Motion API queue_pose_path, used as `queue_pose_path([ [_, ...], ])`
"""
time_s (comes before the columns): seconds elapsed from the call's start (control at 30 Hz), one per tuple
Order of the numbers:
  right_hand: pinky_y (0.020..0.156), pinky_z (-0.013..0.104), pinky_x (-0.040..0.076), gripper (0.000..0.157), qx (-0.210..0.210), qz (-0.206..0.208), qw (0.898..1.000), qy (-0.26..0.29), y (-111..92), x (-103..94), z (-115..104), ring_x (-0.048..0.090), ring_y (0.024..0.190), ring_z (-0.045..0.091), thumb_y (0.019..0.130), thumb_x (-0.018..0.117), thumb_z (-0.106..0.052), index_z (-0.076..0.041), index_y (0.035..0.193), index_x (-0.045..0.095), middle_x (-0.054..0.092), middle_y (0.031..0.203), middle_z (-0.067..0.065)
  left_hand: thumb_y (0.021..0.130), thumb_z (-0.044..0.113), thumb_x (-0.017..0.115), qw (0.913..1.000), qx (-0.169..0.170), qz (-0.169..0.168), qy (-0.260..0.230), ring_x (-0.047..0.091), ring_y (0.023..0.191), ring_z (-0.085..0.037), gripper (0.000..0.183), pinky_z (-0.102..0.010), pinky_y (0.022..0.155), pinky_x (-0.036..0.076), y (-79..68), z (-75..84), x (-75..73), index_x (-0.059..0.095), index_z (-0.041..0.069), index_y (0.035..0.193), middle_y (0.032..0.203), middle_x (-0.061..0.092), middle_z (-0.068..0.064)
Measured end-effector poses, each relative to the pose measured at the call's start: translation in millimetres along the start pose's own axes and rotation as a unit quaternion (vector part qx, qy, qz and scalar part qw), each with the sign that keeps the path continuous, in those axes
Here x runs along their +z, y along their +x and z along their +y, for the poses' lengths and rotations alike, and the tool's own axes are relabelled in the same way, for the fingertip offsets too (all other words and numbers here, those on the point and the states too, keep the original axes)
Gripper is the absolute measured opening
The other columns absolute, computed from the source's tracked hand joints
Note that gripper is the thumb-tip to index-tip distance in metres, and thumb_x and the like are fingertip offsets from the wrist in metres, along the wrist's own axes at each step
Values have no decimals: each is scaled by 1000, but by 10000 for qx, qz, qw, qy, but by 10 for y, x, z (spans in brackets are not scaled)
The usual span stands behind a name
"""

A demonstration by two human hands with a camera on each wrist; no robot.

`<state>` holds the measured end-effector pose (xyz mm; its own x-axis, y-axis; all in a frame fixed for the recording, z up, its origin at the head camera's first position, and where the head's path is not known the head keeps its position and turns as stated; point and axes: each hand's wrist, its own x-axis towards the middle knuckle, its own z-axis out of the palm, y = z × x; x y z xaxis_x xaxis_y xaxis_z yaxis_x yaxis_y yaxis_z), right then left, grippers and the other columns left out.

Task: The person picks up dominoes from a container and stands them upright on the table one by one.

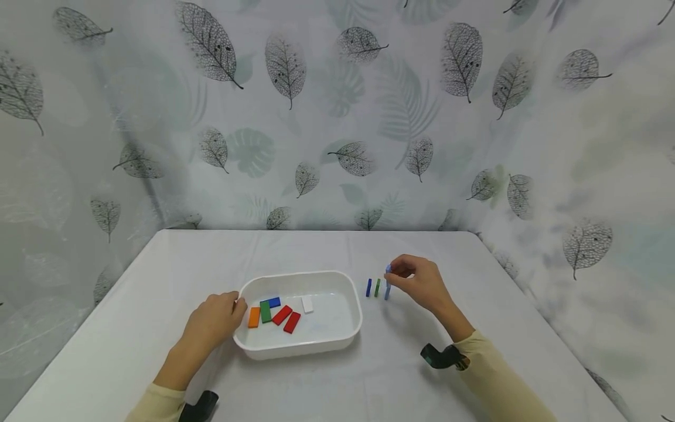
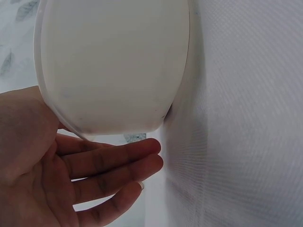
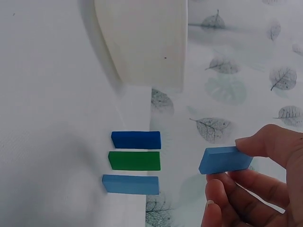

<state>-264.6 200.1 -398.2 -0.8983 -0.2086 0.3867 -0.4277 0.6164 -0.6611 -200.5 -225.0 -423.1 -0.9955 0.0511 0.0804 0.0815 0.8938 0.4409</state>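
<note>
My right hand (image 1: 419,284) pinches a light blue domino-like block (image 3: 225,160) between thumb and fingers, raised above the table. Close below it, another light blue block (image 3: 131,184) stands on the tabletop. Beside that stand a green block (image 3: 135,161) and a dark blue block (image 3: 137,140), spaced apart in a row. My left hand (image 1: 213,319) holds the left end of a white tray (image 1: 316,352), thumb at the rim and the other fingers loosely extended outside the wall. The thumb tip is hidden in the left wrist view.
Inside the tray lie an orange block (image 1: 254,317), a green block (image 1: 265,312), a blue block (image 1: 274,302), a white block (image 1: 307,304) and two red blocks (image 1: 292,322). A white cloth covers the table (image 1: 337,387). Leaf-patterned sheets (image 1: 327,117) surround its back and sides.
</note>
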Motion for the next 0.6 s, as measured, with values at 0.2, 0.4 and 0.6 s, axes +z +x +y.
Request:
queue_pose_path([
  [0.2, 72, 36, 54, 14, 176, 44, 9998, -117, -28, -17, 102, 67, 81, 18, 88, 83, -16, -10, 97, 75, 73, 87, -3, 103, 20, 54, 10000, -26, -15, 24, 53, 62, -21, 34, -33, 54, 50, 8, -10, 2, 67, -10, 112, 76, 63, -9],
  [0.4, 73, 38, 54, 13, 448, -42, 9988, -172, -48, -19, 191, 66, 82, 19, 89, 82, -15, -9, 98, 74, 71, 88, -1, 103, 19, 54, 10000, -33, -25, -12, 54, 63, -21, 35, -34, 55, 51, 9, -5, 2, 67, -11, 115, 83, 67, -12],
  [0.6, 72, 37, 53, 15, 682, -113, 9974, -211, -63, 12, 322, 65, 80, 19, 89, 82, -14, -8, 99, 73, 70, 88, 0, 103, 19, 55, 10000, -25, -22, -6, 54, 63, -21, 35, -33, 55, 50, -4, 14, -15, 67, -11, 115, 82, 66, -11],
])
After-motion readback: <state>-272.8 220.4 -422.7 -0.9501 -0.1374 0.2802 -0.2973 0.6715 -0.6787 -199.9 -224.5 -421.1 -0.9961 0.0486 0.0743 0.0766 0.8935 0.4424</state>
